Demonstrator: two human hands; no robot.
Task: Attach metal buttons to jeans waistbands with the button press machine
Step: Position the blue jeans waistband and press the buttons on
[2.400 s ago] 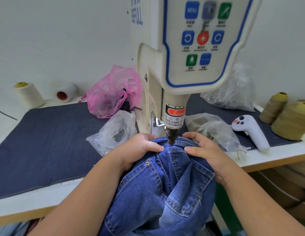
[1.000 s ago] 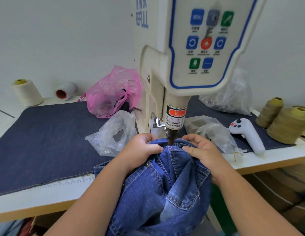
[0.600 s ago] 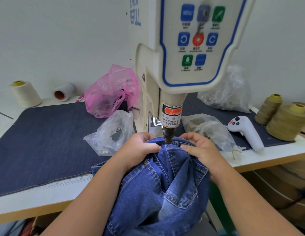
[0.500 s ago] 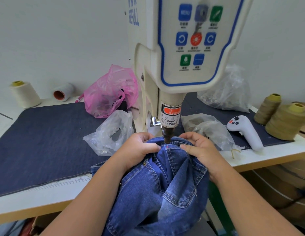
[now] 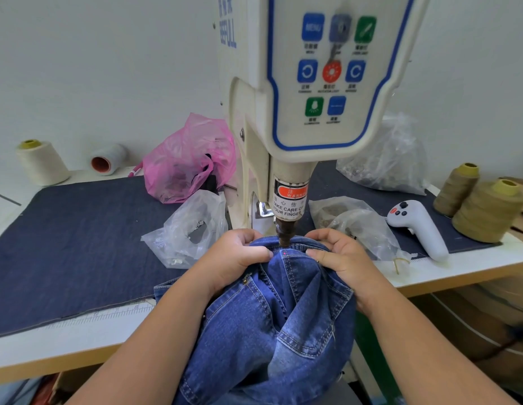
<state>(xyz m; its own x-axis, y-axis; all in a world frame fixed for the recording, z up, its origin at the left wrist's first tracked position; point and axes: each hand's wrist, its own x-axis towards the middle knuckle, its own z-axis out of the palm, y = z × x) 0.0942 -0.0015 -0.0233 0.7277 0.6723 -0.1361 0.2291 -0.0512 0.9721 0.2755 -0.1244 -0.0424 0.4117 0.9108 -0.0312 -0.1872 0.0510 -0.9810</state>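
Left hand and right hand pinch the waistband — fingers curled (punch touching denim)

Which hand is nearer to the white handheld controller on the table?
Right. The right hand grips the jeans waistband just left of the white controller; the left hand is beyond the press head.

A plain pale wall runs behind a white worktable with a wood-coloured front edge. A dark navy cloth mat covers most of its top, under soft, even light.
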